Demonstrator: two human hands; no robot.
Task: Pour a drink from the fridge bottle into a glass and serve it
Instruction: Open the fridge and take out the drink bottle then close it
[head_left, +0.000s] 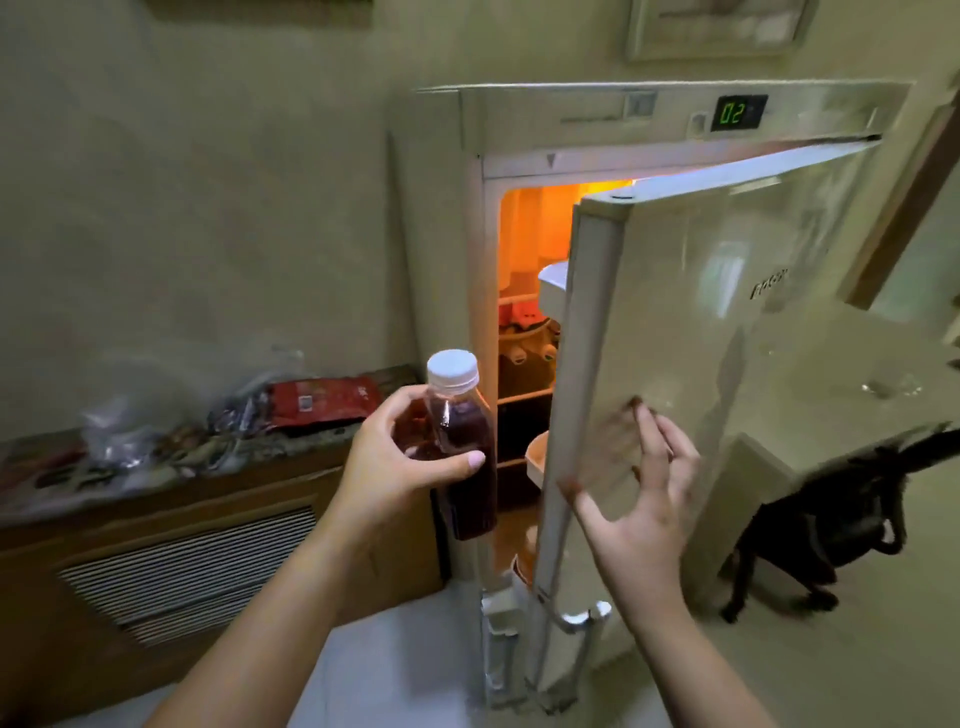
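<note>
My left hand (387, 447) grips a clear plastic bottle (465, 452) of dark red drink with a white cap, held upright just left of the fridge opening. The fridge (597, 111) stands ahead with its interior lit orange. Its door (691, 322) is partly ajar. My right hand (641, 488) lies flat with spread fingers against the outer face of the door near its edge. Through the narrow gap I see shelves with a few items. A small clear glass (891, 387) appears on the table at the right edge.
A low wooden cabinet (171, 561) with a slatted grille runs along the left wall, its top cluttered with plastic bags and a red packet (324, 400). A pale table (831, 379) stands right of the fridge. A black bag (852, 519) hangs beside it.
</note>
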